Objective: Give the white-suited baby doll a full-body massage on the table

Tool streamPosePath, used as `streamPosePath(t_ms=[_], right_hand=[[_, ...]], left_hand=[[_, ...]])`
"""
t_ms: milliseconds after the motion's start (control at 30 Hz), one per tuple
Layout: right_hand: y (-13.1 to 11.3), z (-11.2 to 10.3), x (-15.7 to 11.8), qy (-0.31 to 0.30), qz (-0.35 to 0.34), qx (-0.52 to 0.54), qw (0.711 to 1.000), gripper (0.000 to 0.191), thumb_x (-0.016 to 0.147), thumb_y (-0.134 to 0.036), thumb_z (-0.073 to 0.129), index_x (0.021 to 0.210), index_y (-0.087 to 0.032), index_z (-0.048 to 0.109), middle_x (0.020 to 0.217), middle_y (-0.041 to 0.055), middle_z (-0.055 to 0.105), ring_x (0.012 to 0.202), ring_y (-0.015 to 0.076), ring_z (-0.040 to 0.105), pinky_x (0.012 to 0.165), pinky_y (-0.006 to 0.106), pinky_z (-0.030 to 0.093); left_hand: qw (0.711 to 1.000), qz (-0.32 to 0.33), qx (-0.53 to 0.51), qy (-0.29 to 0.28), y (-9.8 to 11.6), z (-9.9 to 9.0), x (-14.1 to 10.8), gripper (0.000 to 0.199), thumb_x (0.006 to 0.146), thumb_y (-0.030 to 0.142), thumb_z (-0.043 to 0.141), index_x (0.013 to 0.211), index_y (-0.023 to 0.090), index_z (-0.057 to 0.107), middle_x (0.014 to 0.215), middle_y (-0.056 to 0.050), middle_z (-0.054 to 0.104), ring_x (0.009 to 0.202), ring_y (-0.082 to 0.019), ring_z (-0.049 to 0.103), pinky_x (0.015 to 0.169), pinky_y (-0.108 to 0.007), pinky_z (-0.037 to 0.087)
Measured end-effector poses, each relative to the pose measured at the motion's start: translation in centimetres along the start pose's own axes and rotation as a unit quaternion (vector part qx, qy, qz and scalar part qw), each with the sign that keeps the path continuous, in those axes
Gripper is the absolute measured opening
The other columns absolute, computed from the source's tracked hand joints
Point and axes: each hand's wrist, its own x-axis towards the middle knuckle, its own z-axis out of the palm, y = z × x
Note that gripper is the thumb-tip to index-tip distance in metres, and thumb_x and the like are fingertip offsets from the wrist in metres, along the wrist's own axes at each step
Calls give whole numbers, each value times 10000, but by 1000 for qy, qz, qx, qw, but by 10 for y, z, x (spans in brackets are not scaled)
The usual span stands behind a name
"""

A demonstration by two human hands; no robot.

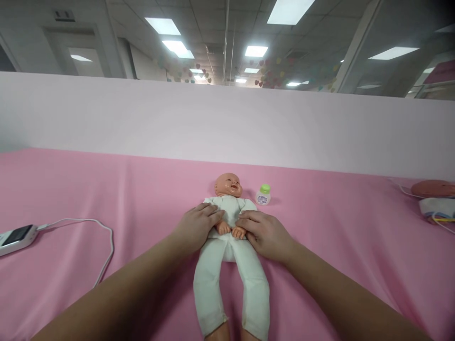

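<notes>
On its back in front of me lies a baby doll [231, 255] with a smiling plastic head and a white cloth body and legs. Both of its arms are bent, and its small hands meet over its belly. My left hand [199, 225] is closed over the doll's arm on the left, fingers across the sleeve. My right hand [268, 232] grips the other arm, fingertips on its upper side. A small clear bottle [263, 195] with a green cap and a label stands beside the doll's head, just beyond my right hand.
Pink cloth [159, 189] covers the tabletop up to a low white wall [227, 125]. At the left edge lies a white handheld device [17, 239] with a screen and a white cable [111, 237]. A pinkish-brown object [432, 188] and a white item [439, 208] lie at right.
</notes>
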Motion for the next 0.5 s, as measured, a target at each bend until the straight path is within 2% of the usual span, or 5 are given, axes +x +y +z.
streamPosePath(t_ms=[100,200,333,400,500], right_hand=[[6,2,-1,37,33,34,998,364,894,-115,569,1204,-255,697,1219,57,741,1116,232,702,927,375,597],[20,4,-4,111,130,60,983,366,914,-266,639,1280,-266,649,1200,49,755,1034,240,733,892,393,614],[48,3,-9,224,281,133,924,524,902,-450,679,1386,-278,572,1161,56,765,963,240,751,806,375,633],[62,1,-12,244,353,157,890,571,874,-495,700,1385,-278,568,1083,47,777,917,236,755,804,373,625],[82,0,-18,237,452,150,847,608,842,-551,706,1367,-274,576,1008,40,779,874,242,755,775,363,606]], left_hand=[[995,-54,-71,46,-8,6,-1,463,940,118,506,1360,229,666,1359,-70,691,1282,-272,602,1131,-430,455],[965,-154,-185,102,-20,7,-2,370,933,251,575,1282,271,698,1284,-34,730,1173,-265,663,1023,-393,520],[883,-310,-324,137,-40,7,-4,257,904,376,611,1105,245,705,1082,-27,777,986,-250,726,838,-326,560],[842,-400,-336,138,-53,9,-5,272,882,429,632,1058,228,681,995,-50,774,926,-269,736,752,-334,559],[784,-508,-328,141,-72,17,-7,324,837,473,674,1022,207,672,904,-89,758,846,-304,742,671,-361,550]])
